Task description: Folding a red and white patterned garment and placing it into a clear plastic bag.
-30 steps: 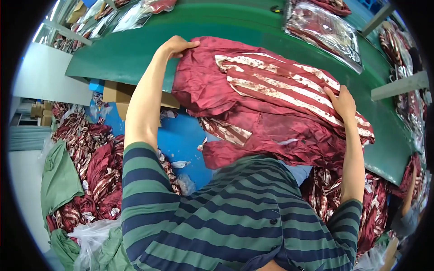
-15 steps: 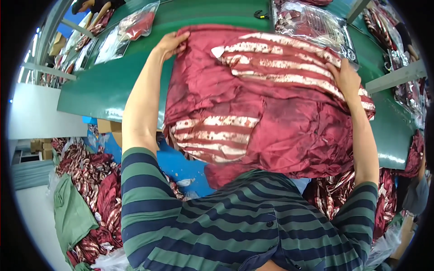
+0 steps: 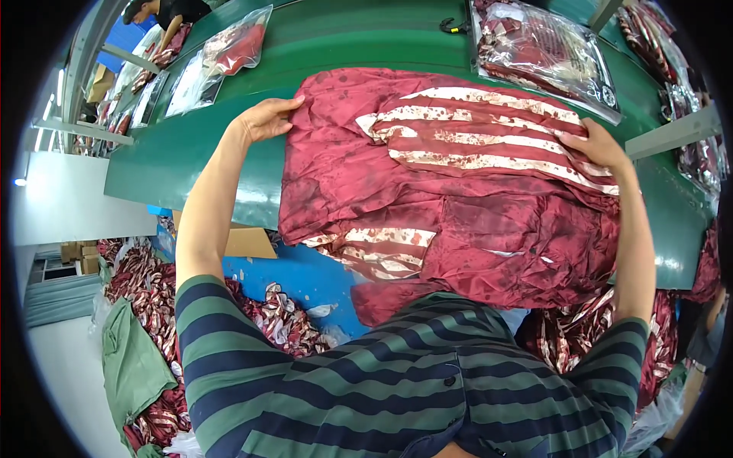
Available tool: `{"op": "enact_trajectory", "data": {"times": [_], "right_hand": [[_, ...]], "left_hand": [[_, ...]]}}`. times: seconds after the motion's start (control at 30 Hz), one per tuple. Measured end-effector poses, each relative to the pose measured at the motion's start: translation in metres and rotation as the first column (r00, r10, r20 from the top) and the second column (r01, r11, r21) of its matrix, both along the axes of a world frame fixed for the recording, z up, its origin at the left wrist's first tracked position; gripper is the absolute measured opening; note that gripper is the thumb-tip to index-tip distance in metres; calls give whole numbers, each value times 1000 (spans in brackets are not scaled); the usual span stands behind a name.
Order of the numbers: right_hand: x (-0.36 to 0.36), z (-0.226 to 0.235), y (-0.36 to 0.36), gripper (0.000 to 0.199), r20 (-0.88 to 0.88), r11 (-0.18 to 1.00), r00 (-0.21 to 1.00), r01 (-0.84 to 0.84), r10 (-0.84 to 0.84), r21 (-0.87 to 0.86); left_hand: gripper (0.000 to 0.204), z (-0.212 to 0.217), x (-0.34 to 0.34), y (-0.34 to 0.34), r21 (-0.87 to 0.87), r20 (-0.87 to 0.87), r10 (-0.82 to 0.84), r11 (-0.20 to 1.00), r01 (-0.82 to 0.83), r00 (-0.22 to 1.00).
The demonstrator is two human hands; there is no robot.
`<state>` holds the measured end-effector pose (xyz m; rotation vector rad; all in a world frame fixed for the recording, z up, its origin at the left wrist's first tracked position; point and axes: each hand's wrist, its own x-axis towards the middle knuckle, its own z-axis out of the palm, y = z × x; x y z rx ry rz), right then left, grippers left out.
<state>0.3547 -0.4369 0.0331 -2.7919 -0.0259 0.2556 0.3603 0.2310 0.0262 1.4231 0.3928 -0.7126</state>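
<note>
A dark-red, blotchy garment [image 3: 343, 153] lies spread over the front of the green table, its lower part hanging toward my body. Across its upper right runs a folded section with cream and red stripes [image 3: 481, 137], and a smaller striped patch [image 3: 389, 248] shows lower left. My left hand [image 3: 267, 120] pinches the garment's upper left corner between fingers and thumb. At the right, my right hand [image 3: 599, 146] is closed on the edge of the striped section, its fingertips lying on the cloth. What lies under the garment is hidden.
Clear-bagged garments [image 3: 534, 46] lie behind on the green table [image 3: 359, 38], with another clear bag [image 3: 237, 46] at far left. A black hook-shaped item [image 3: 453, 27] lies between them. Metal posts [image 3: 672, 137] flank the table. Garment heaps [image 3: 145, 298] cover the floor; a person [image 3: 172, 19] works far left.
The garment has come down flatter onto the table and slightly toward me. Both hands have moved lower and outward, and the upper cloth looks smoother.
</note>
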Motion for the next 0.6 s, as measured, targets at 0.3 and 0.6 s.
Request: {"op": "enact_trajectory", "data": {"times": [0.3,0.6], "right_hand": [[-2,28,-25,71,-431,955,902,107,24,278],[-19,33,-27,49,-368,830,930,196,12,522]], "left_hand": [[5,-7,-14,-21,43,-61,45,998,-43,997],[16,-2,-11,-33,12,291,197,978,-209,936]]}}
